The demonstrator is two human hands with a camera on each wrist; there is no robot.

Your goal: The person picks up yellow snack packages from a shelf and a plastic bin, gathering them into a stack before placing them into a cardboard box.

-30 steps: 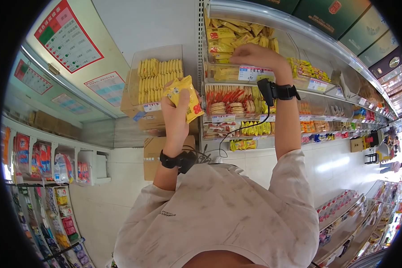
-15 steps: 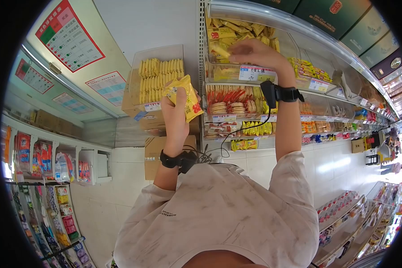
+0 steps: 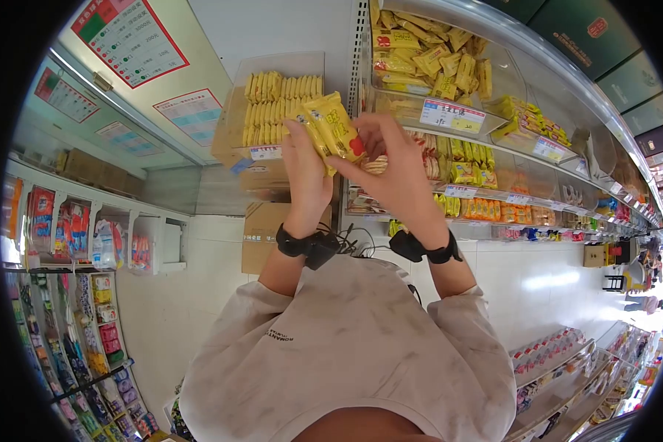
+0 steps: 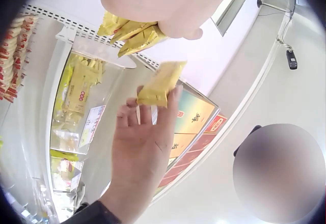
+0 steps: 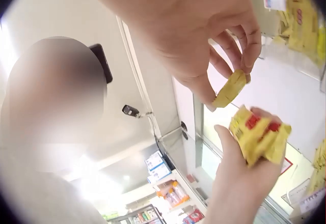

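Observation:
In the head view my left hand [image 3: 307, 180] holds several yellow snack packets [image 3: 320, 125] in front of the chest. My right hand [image 3: 401, 173] is close beside them, fingers bent. The right wrist view shows it pinching one small yellow packet [image 5: 232, 88] between thumb and fingertips, just above the red-marked packets [image 5: 259, 135] in the left palm. A small gap separates the pinched packet from that bunch. How many packets the left hand holds cannot be told, as they overlap.
A clear bin of loose yellow packets [image 3: 427, 55] is on the upper right shelf. Left of it stands a box with upright rows of yellow packets [image 3: 272, 110]. Lower shelves hold more snacks [image 3: 471, 173]; a cardboard box [image 3: 261, 239] sits below.
My right hand has come away from the upper bin with a packet, moving down and left to beside the left hand. The view has shifted slightly, and the left hand still holds its packets.

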